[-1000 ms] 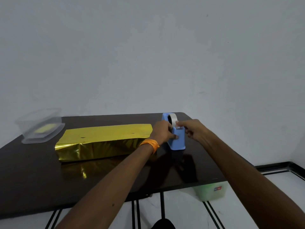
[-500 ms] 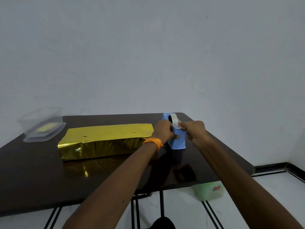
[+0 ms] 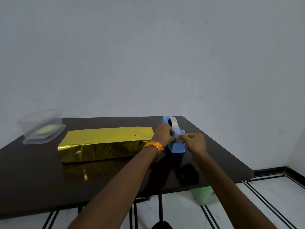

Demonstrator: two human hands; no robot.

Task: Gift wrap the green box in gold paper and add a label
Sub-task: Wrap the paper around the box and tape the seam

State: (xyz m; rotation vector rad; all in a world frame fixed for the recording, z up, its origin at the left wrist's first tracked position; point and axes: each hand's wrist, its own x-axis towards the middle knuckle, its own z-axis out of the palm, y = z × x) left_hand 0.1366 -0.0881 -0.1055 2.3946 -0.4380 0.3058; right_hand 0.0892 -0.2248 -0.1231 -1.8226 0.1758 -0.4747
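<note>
A long box wrapped in gold paper [image 3: 105,143] lies across the middle of the dark table [image 3: 41,182]; no green shows. Just right of it stands a blue tape dispenser [image 3: 178,145] with a clear tape roll [image 3: 172,123] on top. My left hand [image 3: 163,135], an orange thread at its wrist, grips the dispenser's left side. My right hand [image 3: 194,142] pinches a strip of tape at the dispenser's cutter, near its front end.
A clear plastic container [image 3: 42,127] with yellow notes inside sits at the table's far left corner. A pale green bin [image 3: 204,196] stands on the tiled floor under the table's right edge. A plain wall rises behind the table.
My right hand has drawn back from the tape roll toward me along the dispenser, pulling tape to the cutter. My left hand keeps its hold on the dispenser.
</note>
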